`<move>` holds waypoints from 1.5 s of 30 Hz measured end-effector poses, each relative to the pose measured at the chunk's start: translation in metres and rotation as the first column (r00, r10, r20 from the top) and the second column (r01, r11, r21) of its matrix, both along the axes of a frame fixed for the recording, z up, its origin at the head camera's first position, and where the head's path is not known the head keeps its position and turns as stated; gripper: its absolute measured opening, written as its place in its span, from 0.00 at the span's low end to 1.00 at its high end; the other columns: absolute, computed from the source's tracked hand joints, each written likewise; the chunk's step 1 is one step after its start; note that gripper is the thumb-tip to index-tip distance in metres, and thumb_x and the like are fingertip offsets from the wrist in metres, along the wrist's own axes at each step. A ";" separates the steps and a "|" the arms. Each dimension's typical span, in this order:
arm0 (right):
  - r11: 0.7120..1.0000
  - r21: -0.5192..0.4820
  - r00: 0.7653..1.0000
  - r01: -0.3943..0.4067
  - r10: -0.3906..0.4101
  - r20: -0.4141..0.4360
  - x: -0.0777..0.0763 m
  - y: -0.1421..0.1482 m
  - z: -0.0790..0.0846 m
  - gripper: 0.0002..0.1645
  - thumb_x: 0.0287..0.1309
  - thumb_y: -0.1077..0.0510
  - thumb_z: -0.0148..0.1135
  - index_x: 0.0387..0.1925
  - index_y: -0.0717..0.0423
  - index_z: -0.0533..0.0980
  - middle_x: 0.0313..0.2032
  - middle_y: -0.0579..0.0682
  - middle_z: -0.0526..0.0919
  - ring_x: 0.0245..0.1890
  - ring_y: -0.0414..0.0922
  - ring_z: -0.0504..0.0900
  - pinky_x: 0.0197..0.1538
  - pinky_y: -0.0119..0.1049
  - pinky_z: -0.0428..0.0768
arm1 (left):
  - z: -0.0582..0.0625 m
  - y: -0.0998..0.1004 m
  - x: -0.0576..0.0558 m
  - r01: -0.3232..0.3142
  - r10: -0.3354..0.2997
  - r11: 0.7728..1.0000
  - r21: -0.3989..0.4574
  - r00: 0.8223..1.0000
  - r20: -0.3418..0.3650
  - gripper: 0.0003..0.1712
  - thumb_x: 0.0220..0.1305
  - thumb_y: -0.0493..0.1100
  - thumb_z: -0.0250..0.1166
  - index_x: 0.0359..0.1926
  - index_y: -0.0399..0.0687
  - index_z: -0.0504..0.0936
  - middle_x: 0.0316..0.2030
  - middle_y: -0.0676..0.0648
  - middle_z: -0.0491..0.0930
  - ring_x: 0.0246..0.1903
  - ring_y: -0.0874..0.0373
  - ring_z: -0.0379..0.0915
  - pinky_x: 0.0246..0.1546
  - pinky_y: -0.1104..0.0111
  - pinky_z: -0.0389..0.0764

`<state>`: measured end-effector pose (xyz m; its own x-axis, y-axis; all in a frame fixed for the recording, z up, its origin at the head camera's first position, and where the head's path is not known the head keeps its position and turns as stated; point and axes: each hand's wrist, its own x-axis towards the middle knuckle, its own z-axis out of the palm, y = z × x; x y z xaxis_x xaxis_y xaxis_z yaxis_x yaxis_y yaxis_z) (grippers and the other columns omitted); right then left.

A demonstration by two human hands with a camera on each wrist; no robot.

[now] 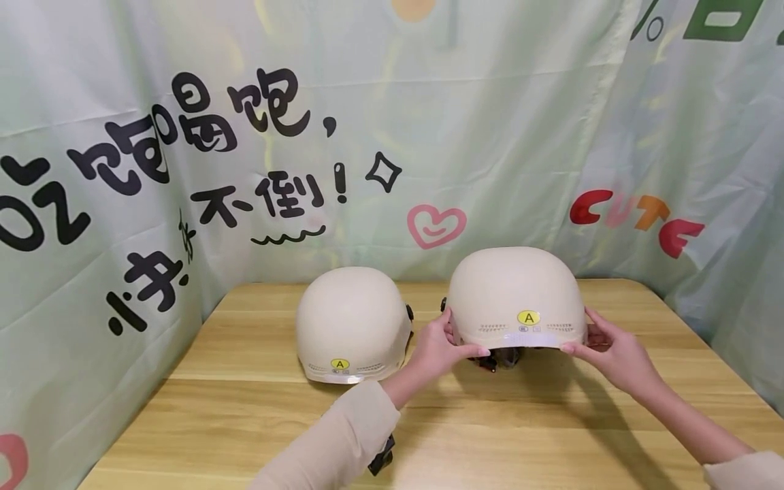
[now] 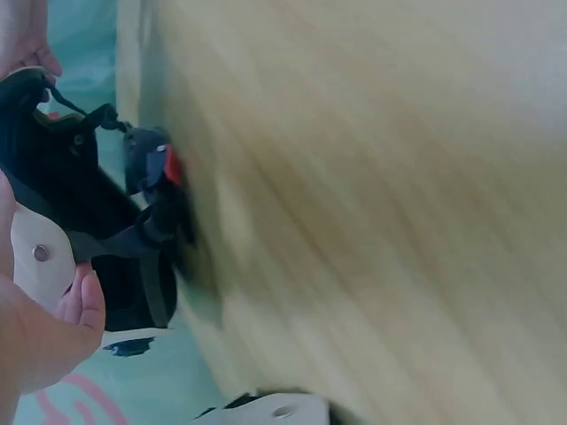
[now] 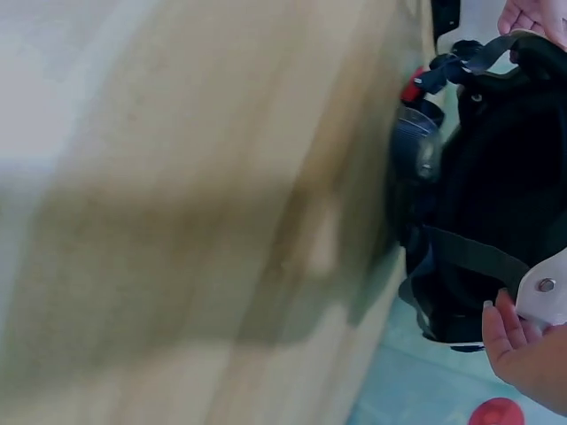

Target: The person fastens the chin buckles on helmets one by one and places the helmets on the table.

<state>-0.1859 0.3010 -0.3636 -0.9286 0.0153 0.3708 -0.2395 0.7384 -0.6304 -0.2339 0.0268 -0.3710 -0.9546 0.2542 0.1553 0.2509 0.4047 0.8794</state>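
Note:
Both hands hold a cream helmet (image 1: 517, 286) with a yellow A sticker, raised a little over the table at the right. My left hand (image 1: 437, 346) grips its left lower edge, thumb along the front rim. On the opposite side my right hand (image 1: 621, 357) grips the edge in the same way. The wrist views look into the helmet's black lining (image 3: 505, 168). From it hangs a dark chin strap (image 2: 115, 243) with a black buckle (image 2: 146, 159) that has a red part. A second cream helmet (image 1: 352, 313) with the same sticker sits on the table, left of my left hand.
The wooden table (image 1: 245, 408) ends at a pale green printed curtain (image 1: 508, 122) behind and at both sides. A small black strap piece (image 1: 382, 456) lies on the table beside my left sleeve (image 1: 343, 439).

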 end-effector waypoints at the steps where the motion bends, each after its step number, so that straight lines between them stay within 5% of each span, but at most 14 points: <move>1: 1.000 0.000 1.000 0.001 -0.001 -0.009 -0.001 0.000 0.002 0.47 0.47 0.57 0.71 0.62 0.76 0.59 0.37 0.70 0.80 0.27 0.16 0.68 0.25 0.18 0.72 | 0.003 0.000 0.000 -0.003 0.003 1.000 -0.009 1.000 -0.002 0.57 0.39 0.49 0.77 0.68 0.37 0.58 0.27 0.50 0.74 0.25 0.66 0.65 0.22 0.79 0.69; 6: 1.000 0.028 1.000 -0.011 0.011 -0.006 -0.005 -0.002 0.017 0.43 0.50 0.56 0.68 0.60 0.77 0.61 0.37 0.71 0.81 0.26 0.16 0.68 0.23 0.20 0.73 | 0.018 -0.002 -0.002 -0.014 0.014 0.998 -0.056 1.000 -0.004 0.52 0.40 0.50 0.77 0.64 0.37 0.65 0.21 0.53 0.68 0.20 0.66 0.60 0.18 0.78 0.63; 10: 0.998 0.063 0.999 -0.020 0.018 0.043 -0.007 -0.004 0.033 0.41 0.54 0.53 0.65 0.60 0.75 0.61 0.36 0.70 0.82 0.24 0.18 0.68 0.21 0.24 0.71 | 0.031 -0.006 -0.005 -0.016 0.017 0.997 -0.077 1.000 0.017 0.34 0.41 0.52 0.76 0.47 0.38 0.76 0.15 0.54 0.61 0.15 0.65 0.55 0.15 0.75 0.58; 16: 0.992 0.123 0.996 -0.022 0.012 0.088 -0.014 -0.006 0.057 0.39 0.58 0.48 0.61 0.59 0.74 0.63 0.37 0.69 0.82 0.22 0.26 0.67 0.20 0.29 0.66 | 0.049 -0.009 -0.007 0.022 -0.016 0.994 -0.110 0.999 0.052 0.22 0.46 0.53 0.73 0.30 0.41 0.76 0.17 0.53 0.67 0.18 0.63 0.61 0.16 0.75 0.63; 19: 0.989 0.146 0.991 -0.030 0.010 0.133 -0.017 -0.006 0.067 0.40 0.59 0.45 0.59 0.59 0.75 0.62 0.42 0.72 0.80 0.22 0.28 0.66 0.21 0.29 0.65 | 0.058 -0.010 -0.008 0.028 -0.017 0.991 -0.132 0.996 0.084 0.22 0.47 0.54 0.72 0.32 0.41 0.79 0.21 0.51 0.76 0.21 0.63 0.66 0.18 0.75 0.67; 21: 0.987 0.154 0.985 -0.037 0.010 0.170 -0.018 -0.006 0.074 0.41 0.60 0.44 0.57 0.59 0.75 0.63 0.35 0.69 0.82 0.21 0.30 0.65 0.20 0.30 0.64 | 0.064 -0.010 -0.009 0.027 -0.012 0.988 -0.151 0.995 0.100 0.24 0.48 0.55 0.71 0.34 0.39 0.80 0.23 0.49 0.78 0.21 0.62 0.67 0.18 0.75 0.68; 27: 0.987 0.140 0.940 -0.078 0.026 0.341 -0.020 -0.007 0.095 0.42 0.62 0.39 0.51 0.62 0.71 0.61 0.20 0.45 0.73 0.20 0.38 0.66 0.20 0.33 0.66 | 0.083 -0.011 -0.013 0.014 0.022 0.984 -0.179 0.980 0.196 0.29 0.50 0.57 0.70 0.40 0.34 0.79 0.23 0.48 0.78 0.22 0.59 0.73 0.19 0.74 0.71; 30: 0.987 0.126 0.925 -0.098 0.044 0.376 -0.023 -0.007 0.101 0.42 0.64 0.39 0.48 0.62 0.72 0.60 0.21 0.45 0.75 0.27 0.41 0.79 0.33 0.41 0.78 | 0.092 -0.012 -0.014 0.011 0.033 0.982 -0.187 0.973 0.227 0.28 0.50 0.56 0.70 0.37 0.34 0.80 0.21 0.48 0.77 0.23 0.56 0.76 0.19 0.75 0.72; 34: 0.991 0.089 0.908 -0.102 0.056 0.416 -0.025 -0.009 0.107 0.43 0.65 0.39 0.46 0.62 0.75 0.58 0.21 0.45 0.74 0.31 0.45 0.83 0.48 0.53 0.77 | 0.103 -0.014 -0.016 0.000 0.060 0.972 -0.234 0.967 0.248 0.27 0.50 0.59 0.69 0.32 0.37 0.79 0.18 0.50 0.74 0.22 0.56 0.76 0.18 0.76 0.70; 45: 0.994 0.049 0.855 -0.094 0.056 0.515 -0.028 -0.011 0.119 0.42 0.63 0.35 0.44 0.49 0.73 0.71 0.18 0.44 0.69 0.27 0.36 0.78 0.41 0.37 0.83 | 0.118 -0.015 -0.017 -0.009 0.095 0.962 -0.273 0.949 0.300 0.29 0.48 0.63 0.68 0.27 0.40 0.77 0.16 0.50 0.72 0.18 0.60 0.72 0.17 0.77 0.71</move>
<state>-0.2138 0.2895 -0.2450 -0.9846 -0.0703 -0.1599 0.0463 0.7776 -0.6270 -0.2514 0.0115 -0.2525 -0.9574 0.1940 -0.2140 -0.0423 0.6387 0.7683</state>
